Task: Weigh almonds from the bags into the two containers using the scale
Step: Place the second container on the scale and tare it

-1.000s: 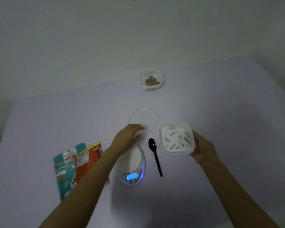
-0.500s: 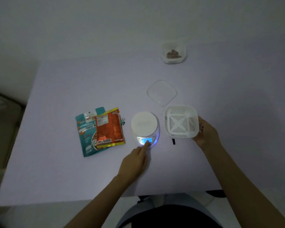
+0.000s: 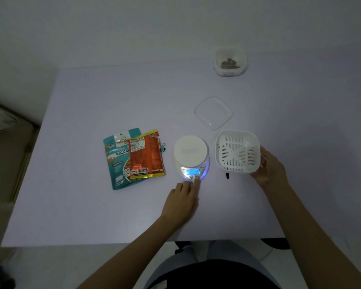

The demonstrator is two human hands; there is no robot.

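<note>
A white kitchen scale (image 3: 191, 156) with a lit blue display sits mid-table, its platform bare. My left hand (image 3: 183, 199) presses one fingertip on a button just below the display, other fingers curled. My right hand (image 3: 268, 170) grips the rim of an empty white slotted container (image 3: 237, 151), held just right of the scale. A teal almond bag (image 3: 116, 161) lies left of the scale with an orange bag (image 3: 147, 155) on top of it. A second white container (image 3: 229, 61) holding some almonds stands at the far edge.
A clear square lid (image 3: 213, 113) lies behind the scale. The tip of a black spoon (image 3: 227, 175) shows under the held container. The table's near edge (image 3: 113, 244) runs just in front of my lap; a beige surface lies off its left side.
My left hand left the clear lid and came down to the scale's front button. The view tilted down toward me. The right hand kept its hold on the slotted container.
</note>
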